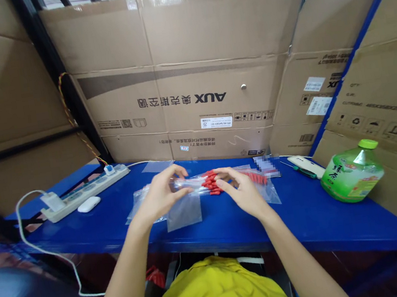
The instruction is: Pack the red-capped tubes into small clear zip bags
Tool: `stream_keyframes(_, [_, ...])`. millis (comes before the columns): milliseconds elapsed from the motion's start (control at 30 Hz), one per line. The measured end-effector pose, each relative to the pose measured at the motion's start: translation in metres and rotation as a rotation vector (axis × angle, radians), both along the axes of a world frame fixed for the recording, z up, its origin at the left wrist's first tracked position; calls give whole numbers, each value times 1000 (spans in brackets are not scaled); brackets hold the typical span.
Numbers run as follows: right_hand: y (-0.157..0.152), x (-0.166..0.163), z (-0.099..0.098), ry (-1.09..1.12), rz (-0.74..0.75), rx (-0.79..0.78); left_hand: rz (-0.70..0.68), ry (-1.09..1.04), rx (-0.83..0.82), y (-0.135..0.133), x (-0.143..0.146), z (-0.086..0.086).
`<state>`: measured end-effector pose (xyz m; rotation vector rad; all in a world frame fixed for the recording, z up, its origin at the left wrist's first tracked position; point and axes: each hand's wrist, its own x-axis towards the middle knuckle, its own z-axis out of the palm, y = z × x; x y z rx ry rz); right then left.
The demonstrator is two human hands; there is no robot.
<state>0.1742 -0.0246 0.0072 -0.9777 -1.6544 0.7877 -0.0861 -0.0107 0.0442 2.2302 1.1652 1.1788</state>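
Observation:
My left hand pinches the top of a small clear plastic bag, which hangs open above the blue shelf. My right hand is closed in a pinch over a pile of small red pieces, fingertips touching them. More red pieces lie inside clear bags just right of that hand. Other empty clear bags lie flat under and left of my left hand.
A white power strip with a plugged charger and a small white case sit at the left. A green drink bottle lies at the right, a white device beside it. Cardboard boxes wall the back.

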Motion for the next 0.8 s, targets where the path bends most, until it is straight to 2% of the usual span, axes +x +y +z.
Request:
stream_keyframes(133, [-8, -14, 0, 48, 120, -70, -187, 65, 6, -11, 28, -3])
stream_keyframes(233, [-8, -12, 1, 77, 164, -118, -227, 86, 83, -13, 37, -7])
stream_keyframes(400, [-6, -9, 3, 167, 169, -181, -76, 88, 247, -9, 41, -14])
stream_keyframes(567, [-3, -14, 1, 279, 93, -172, 198, 3, 428, -9, 48, -17])
stream_keyframes(633, [-4, -17, 1, 316, 66, -151, 221, -46, 366, -13, 51, -16])
stream_keyframes(733, [-7, -21, 2, 314, 83, -111, 54, -75, 78, -21, 57, -12])
stream_keyframes(800, [-10, -22, 3, 293, 106, -92, -43, -89, -53, -26, 61, -9])
